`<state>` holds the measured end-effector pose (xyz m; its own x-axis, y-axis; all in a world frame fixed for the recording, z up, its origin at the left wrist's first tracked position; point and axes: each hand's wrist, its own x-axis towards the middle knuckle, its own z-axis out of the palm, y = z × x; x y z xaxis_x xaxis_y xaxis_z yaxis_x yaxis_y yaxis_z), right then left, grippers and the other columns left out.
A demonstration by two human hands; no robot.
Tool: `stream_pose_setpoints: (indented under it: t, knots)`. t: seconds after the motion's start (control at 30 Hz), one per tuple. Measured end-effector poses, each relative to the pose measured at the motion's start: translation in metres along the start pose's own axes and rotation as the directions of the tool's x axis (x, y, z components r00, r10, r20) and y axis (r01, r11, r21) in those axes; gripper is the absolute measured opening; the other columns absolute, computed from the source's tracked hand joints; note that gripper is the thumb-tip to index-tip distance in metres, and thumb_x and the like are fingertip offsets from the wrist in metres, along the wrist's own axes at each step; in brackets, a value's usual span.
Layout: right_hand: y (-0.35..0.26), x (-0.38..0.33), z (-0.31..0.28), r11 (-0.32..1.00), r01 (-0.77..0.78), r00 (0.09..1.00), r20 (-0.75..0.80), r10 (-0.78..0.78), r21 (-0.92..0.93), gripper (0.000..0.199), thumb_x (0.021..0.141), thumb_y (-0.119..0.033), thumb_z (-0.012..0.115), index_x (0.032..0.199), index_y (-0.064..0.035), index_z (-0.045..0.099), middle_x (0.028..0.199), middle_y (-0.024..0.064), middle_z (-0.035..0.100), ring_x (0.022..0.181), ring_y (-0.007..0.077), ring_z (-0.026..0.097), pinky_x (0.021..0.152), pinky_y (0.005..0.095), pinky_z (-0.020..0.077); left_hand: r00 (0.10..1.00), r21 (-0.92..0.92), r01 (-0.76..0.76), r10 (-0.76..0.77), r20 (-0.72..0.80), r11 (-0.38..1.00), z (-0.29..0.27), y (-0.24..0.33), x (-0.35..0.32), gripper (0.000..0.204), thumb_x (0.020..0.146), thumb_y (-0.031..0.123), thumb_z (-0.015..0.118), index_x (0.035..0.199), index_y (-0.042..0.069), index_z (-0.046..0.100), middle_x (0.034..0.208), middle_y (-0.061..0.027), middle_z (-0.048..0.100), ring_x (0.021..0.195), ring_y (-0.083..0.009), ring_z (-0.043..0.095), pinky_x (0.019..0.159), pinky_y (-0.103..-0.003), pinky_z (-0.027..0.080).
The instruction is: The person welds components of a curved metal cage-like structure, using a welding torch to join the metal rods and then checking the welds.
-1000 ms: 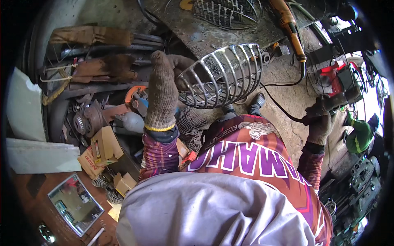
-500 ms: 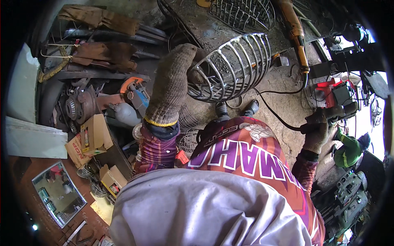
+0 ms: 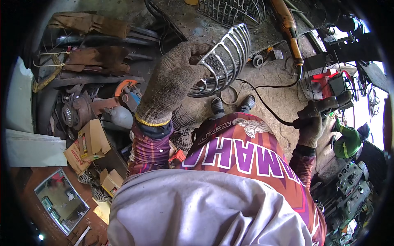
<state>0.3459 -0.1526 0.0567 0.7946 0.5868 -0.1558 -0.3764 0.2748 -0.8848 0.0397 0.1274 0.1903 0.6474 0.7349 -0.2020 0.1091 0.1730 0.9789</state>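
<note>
My left hand [image 3: 174,76], in a knitted grey-brown work glove with a yellow cuff edge, is closed on a curved cage of welded metal rods [image 3: 230,59]. The cage is raised and tilted in front of me, its ribs curving upward to the right. My right hand [image 3: 310,130], gloved the same way, is wrapped round a dark corded power tool [image 3: 328,104] shaped like a grinder, out to my right. Its black cord [image 3: 273,112] loops back over the floor. Which end carries a disc I cannot make out.
Ahead, a dark worktable [image 3: 197,28] bears another rod cage [image 3: 234,10] and an orange power tool [image 3: 287,24]. Left are a grey gas bottle [image 3: 122,117], cardboard boxes [image 3: 93,139] and metal scrap. A red tool [image 3: 326,80] lies at right; a person in green [image 3: 347,145] crouches beyond.
The rod cage has turned in my left hand and shows narrower, and the back of my glove now faces more toward me. The right hand keeps the power tool almost in place.
</note>
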Motion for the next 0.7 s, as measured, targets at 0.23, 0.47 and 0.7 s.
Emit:
stream_pose_setpoints:
  t: [0.23,0.47,0.7]
  knots:
    - [-0.001,-0.009,0.046,0.997,-0.003,0.980,0.198,0.019,-0.081,0.055,0.087,-0.033,0.063,0.128,-0.0009,0.044,0.087,0.0068,0.054,0.072,0.0214,0.057,0.067,0.0410,0.0511,1.000,-0.031,0.000,0.001,0.029,1.000,0.010,-0.002,0.010,0.040,0.079,-0.001,0.060,0.118,-0.006,0.057,0.107,-0.0133,0.066,0.093,-0.0162,0.065,0.082,-0.027,0.053]
    - [0.014,-0.001,0.121,0.934,-0.174,0.825,0.564,-0.035,0.312,0.046,0.089,-0.034,0.060,0.122,-0.0038,0.050,0.130,0.0214,0.054,0.127,0.0438,0.045,0.104,0.0664,0.0334,0.994,-0.053,-0.002,0.008,0.107,0.999,0.029,-0.006,0.019,0.037,0.082,0.005,0.061,0.118,-0.002,0.058,0.099,-0.0112,0.064,0.088,-0.0142,0.064,0.076,-0.026,0.053]
    - [0.014,-0.013,0.152,0.966,-0.203,0.890,0.441,0.115,0.158,0.046,0.083,-0.015,0.068,0.122,0.0020,0.053,0.121,0.0203,0.058,0.114,0.0323,0.057,0.097,0.0491,0.0483,0.995,-0.032,0.068,-0.066,0.076,0.997,0.047,-0.008,0.023,0.043,0.079,-0.003,0.061,0.121,-0.002,0.054,0.091,-0.0095,0.065,0.080,-0.0134,0.064,0.070,-0.025,0.052]
